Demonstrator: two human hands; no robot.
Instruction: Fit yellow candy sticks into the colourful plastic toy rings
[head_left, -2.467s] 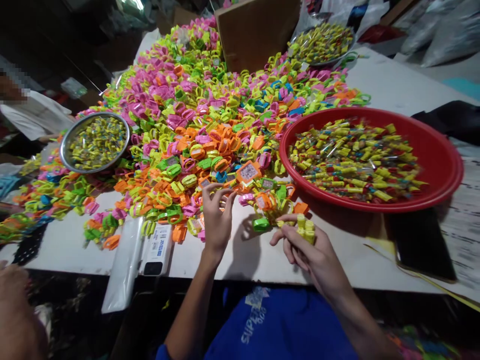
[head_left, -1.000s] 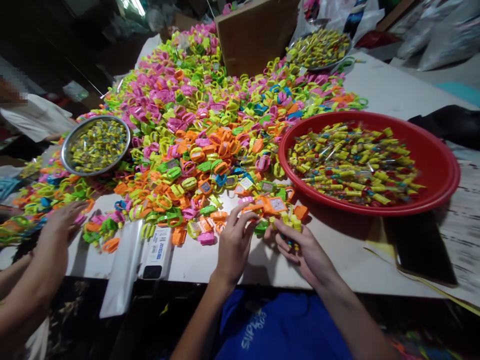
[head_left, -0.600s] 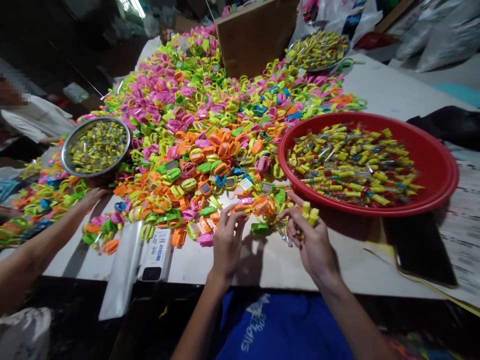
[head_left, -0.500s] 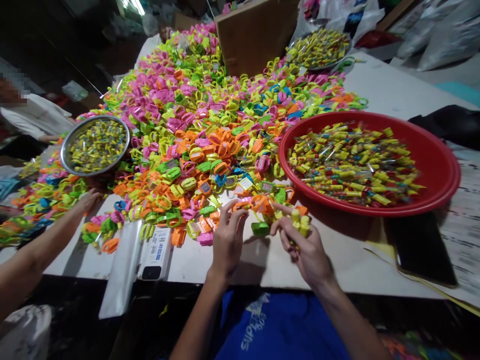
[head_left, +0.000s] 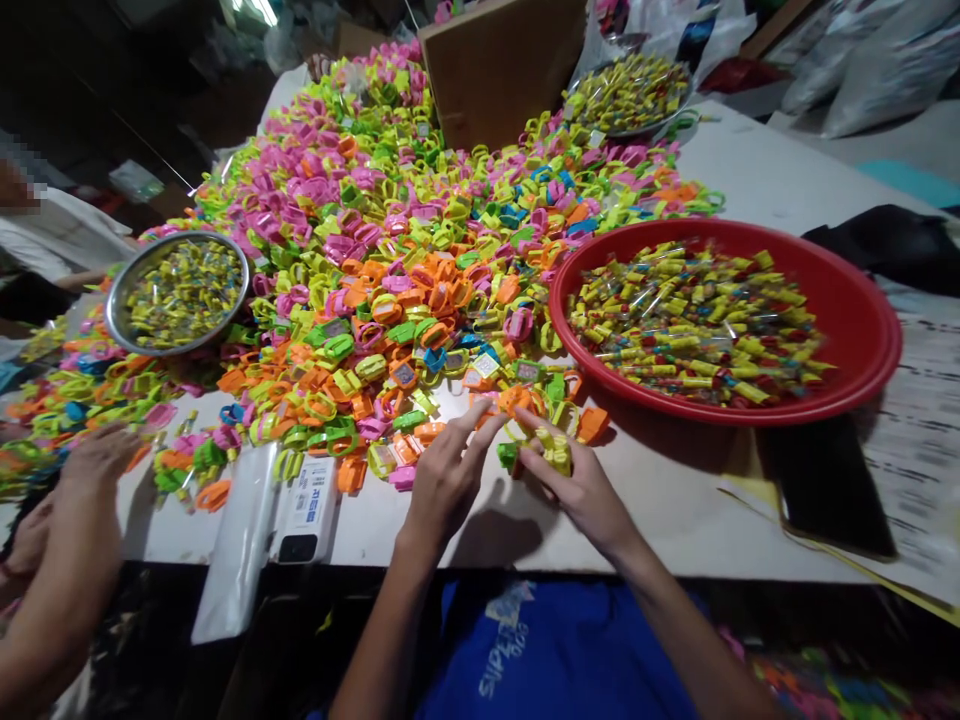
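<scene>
yellow-ended slim plastic sticks sit bunched in our right hand, fingers curled around them. they look light, stiffish, probably slick, so we'd grip mid-length. our left hand has fingers stretched toward orange plastic toy watches; can't tell if they're pinching anything. bare white tabletop nearer us than our fingertips, round red plastic basin right of them.

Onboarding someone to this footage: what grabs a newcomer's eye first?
The big multicoloured heap of watch-shaped plastic toys across the middle of the white table. Next, the red basin of yellow-ended tubes at right. Nearer the camera, the right hand holds a yellow bunch at the heap's front edge, the left hand beside it.
</scene>
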